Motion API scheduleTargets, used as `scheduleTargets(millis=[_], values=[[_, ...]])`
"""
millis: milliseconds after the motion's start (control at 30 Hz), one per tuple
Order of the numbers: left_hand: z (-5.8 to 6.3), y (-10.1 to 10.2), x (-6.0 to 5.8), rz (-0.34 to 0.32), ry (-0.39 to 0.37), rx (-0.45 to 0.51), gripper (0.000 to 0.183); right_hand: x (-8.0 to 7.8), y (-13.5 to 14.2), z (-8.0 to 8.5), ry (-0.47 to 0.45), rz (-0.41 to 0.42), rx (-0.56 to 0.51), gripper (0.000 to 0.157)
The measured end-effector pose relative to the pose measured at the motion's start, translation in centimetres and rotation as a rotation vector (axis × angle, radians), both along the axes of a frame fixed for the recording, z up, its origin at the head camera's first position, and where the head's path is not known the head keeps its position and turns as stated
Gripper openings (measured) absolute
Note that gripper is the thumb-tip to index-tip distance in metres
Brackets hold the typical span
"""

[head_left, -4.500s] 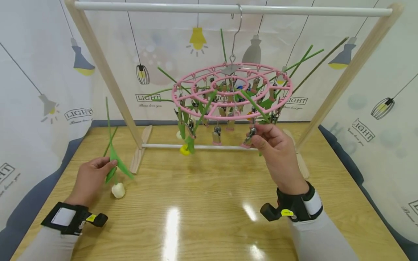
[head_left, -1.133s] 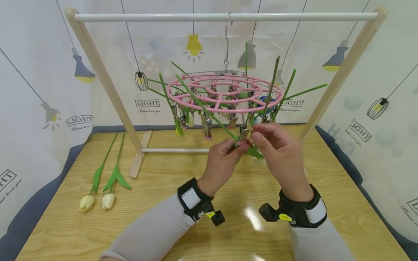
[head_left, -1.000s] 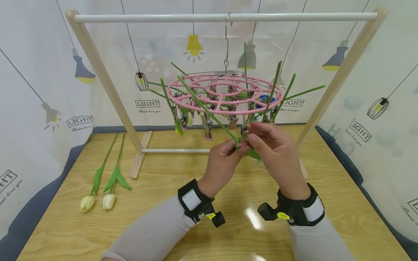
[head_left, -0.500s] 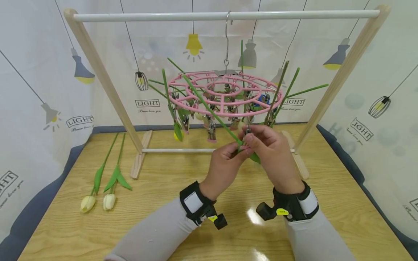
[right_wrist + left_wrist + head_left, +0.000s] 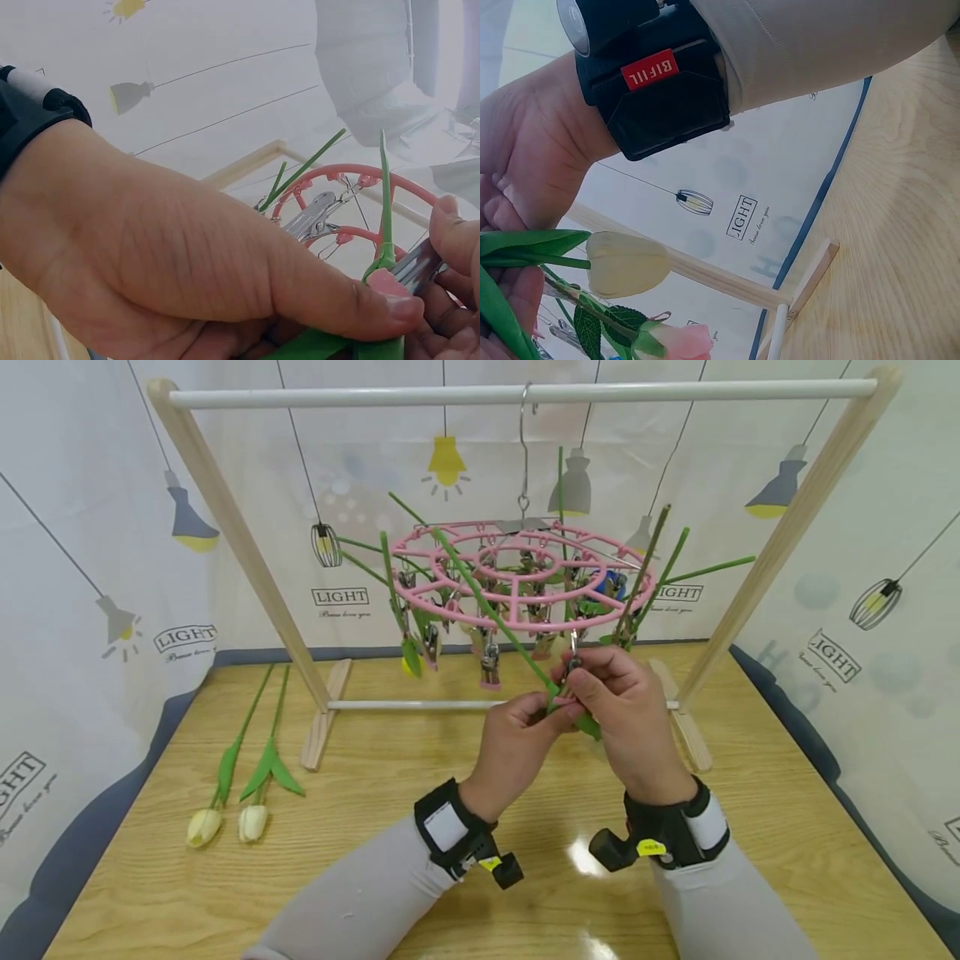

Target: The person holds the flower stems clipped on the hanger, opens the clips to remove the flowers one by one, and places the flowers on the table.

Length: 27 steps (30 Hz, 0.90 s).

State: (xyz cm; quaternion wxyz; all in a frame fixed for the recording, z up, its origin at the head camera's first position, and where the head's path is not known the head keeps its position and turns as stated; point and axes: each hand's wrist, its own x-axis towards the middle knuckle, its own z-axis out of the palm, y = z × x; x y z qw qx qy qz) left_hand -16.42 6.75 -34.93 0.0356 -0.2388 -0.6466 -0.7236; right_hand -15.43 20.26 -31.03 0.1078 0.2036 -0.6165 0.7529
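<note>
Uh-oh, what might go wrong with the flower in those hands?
The flower could slip: the left hand pinches it at the clip that the right hand holds, so a poor bite might let it drop.

The pink hanger hangs by a metal hook from the white rail, so a tug might swing it or even unhook it.

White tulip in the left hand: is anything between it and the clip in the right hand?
Nothing visible: the left hand holds the white tulip with its stem right at the clip the right hand pinches. Whether it's inside, I can't tell.
</note>
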Motion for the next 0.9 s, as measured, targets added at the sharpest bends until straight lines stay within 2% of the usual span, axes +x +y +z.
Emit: scheduleTargets(millis=[100, 233, 467, 900], values=[[-0.9, 0.2, -0.5, 0.014, -0.003, -0.02, 0.023, 0.1, 0.0, 0.0, -0.001, -0.004, 0.007, 0.02], [-1.3, 0.2, -0.7, 0.045, 0.003, -0.065, 0.028, 0.2, 0.0, 0.0, 0.012, 0.008, 0.013, 0.017], [-1.3, 0.2, -0.7, 0.055, 0.016, -0.08, 0.028, 0.1, 0.0, 0.0, 0.053, 0.036, -0.022, 0.011], [-1.8, -0.2, -0.7, 0.026, 0.083, -0.075, 0.019, 0.4, -0.1, 0.2, 0.084, 0.035, -0.052, 0.009]])
